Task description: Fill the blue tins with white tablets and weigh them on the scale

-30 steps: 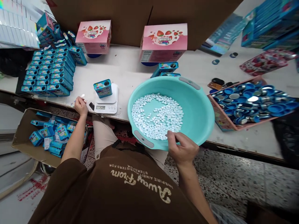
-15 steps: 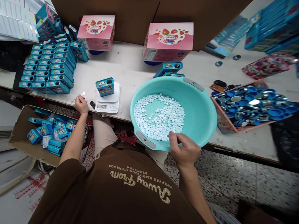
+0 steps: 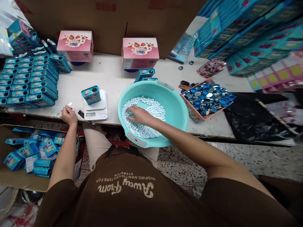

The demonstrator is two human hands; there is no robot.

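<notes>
My right hand [image 3: 139,116] reaches into a turquoise basin [image 3: 178,108], its fingers apart and touching the small white candies [image 3: 157,111] at the left side. Some fingertips are hidden among the candies. At the table's front edge my left hand [image 3: 69,115] rests with its fingers curled closed; nothing shows in them. Beside it, a white digital scale [image 3: 96,114] carries a blue tin [image 3: 91,95] standing upright with a dark round opening in its top. The display reads about 1527; any decimal point is unclear.
Rows of blue tins [image 3: 28,82] stand at the left. Below them a cardboard box [image 3: 7,134] holds more tins. Two pink strawberry boxes [image 3: 75,47] stand at the back. Right of the basin, a box of blue and silver caps [image 3: 208,97] sits near black plastic [image 3: 248,119].
My right hand has moved from the basin's near rim into the candies, and its fingers have opened. My left hand stays by the scale. The view has shifted to the right.
</notes>
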